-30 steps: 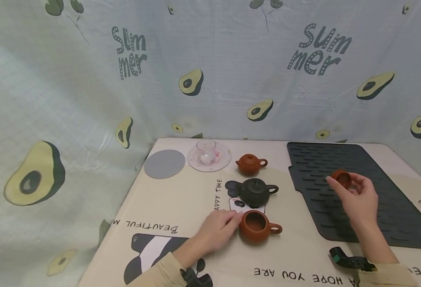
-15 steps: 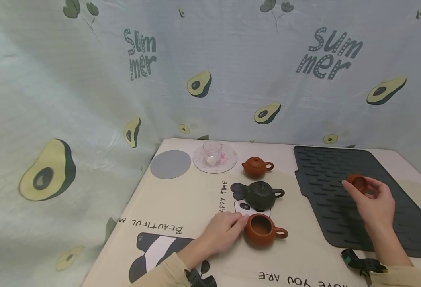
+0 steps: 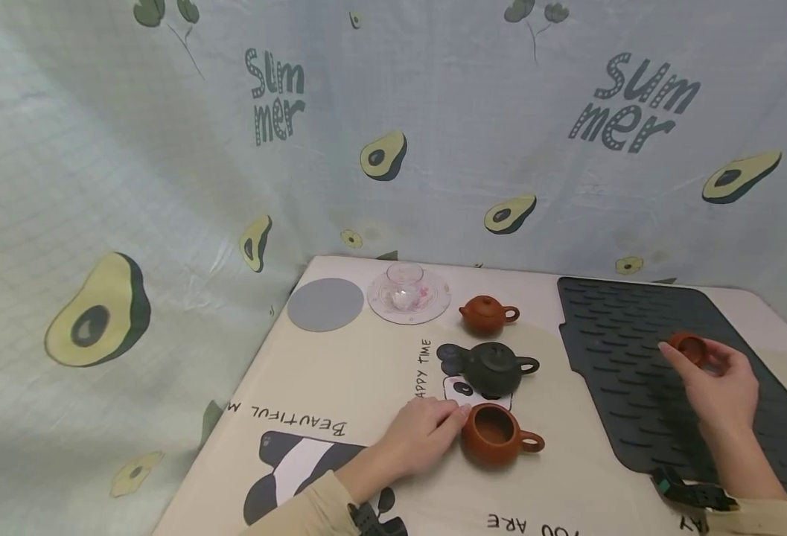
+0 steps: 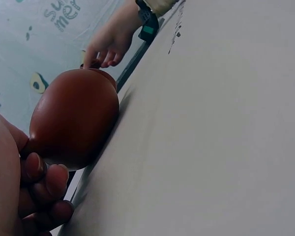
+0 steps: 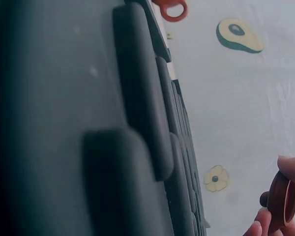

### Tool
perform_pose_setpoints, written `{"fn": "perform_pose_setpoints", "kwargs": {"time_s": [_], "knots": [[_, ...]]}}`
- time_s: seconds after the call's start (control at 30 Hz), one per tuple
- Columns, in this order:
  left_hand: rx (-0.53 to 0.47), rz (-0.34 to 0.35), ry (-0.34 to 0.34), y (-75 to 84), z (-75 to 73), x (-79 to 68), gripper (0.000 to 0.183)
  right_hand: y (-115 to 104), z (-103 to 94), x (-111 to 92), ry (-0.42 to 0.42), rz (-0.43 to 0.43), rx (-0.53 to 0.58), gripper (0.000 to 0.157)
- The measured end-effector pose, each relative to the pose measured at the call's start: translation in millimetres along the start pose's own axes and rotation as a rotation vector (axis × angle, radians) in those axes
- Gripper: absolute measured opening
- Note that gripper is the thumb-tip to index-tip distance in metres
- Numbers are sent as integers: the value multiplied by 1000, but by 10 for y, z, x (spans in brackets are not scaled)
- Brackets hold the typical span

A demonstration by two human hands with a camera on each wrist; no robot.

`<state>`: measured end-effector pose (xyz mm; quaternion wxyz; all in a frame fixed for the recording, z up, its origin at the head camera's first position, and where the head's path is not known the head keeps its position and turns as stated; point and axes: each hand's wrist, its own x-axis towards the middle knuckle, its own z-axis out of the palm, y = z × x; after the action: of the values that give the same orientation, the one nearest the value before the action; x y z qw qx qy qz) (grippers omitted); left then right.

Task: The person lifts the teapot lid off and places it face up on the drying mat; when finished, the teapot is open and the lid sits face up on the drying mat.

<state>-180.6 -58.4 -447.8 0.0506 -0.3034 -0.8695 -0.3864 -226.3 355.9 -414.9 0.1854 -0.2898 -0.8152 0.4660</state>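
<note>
A lidless reddish-brown clay teapot stands on the table, its handle to the right. My left hand rests beside it, thumb and index finger pinching its spout; in the left wrist view, the remaining fingers of the left hand curl under the spout. Above the ridged black mat, my right hand pinches a small brown teapot lid by its edge, hollow side showing to the head camera. From the right wrist, the lid shows its round knob on the side toward the mat.
Behind the lidless teapot stand a dark teapot and a smaller brown lidded teapot. At the back left, a glass cup sits on a floral saucer near a grey disc. A patterned curtain backs the table.
The right hand has carried the lid a little to the right over the mat. The left hand stays at the spout. The head view has shifted slightly.
</note>
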Motion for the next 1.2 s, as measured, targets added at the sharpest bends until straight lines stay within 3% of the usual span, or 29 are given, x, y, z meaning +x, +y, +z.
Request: {"fn": "perform_pose_setpoints", "kwargs": {"time_s": [0.43,0.93,1.2], "knots": [[-29,-43,-32,38,-12,7,46,1,-59,87,20,20,-36,86],[-13,-38,-35,33,-27,11,48,29,-263,250,12,10,-114,88],[-41,-62,-37,15,-13,-9,48,252,-296,464,-1,2,-155,89]]}}
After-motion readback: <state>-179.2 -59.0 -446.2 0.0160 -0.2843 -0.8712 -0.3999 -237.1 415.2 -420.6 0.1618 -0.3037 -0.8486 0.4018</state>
